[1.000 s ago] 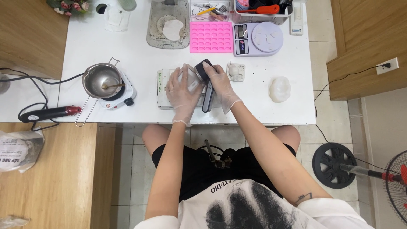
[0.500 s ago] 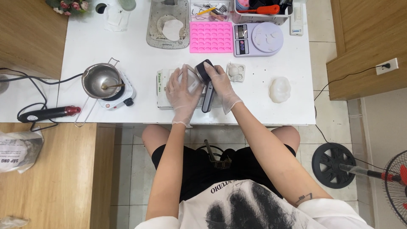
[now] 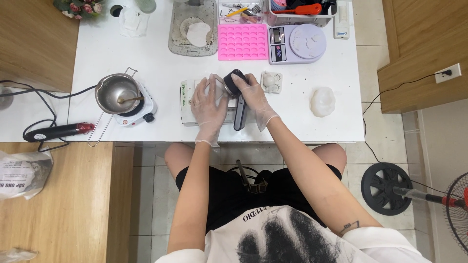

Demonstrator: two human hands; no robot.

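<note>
A home craft workshop — a white desk (image 3: pixel 146 44) carries a small hotplate (image 3: pixel 139 104) with melting pot (image 3: pixel 116 92), pink silicone mould (image 3: pixel 243 41), digital scale (image 3: pixel 296 44) — tiled floor (image 3: pixel 390 146) below.

Gloved left hand (image 3: pixel 208 104) presses flat on a white box (image 3: pixel 187 102) on the worktop (image 3: pixel 161 58). Right hand (image 3: pixel 253 97) has its grip round a black tool (image 3: pixel 235 92).

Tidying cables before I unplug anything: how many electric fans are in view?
2: a black fan base on the floor tiles right of the person, and a fan with a wire guard at the right edge, partly cut off.
</note>
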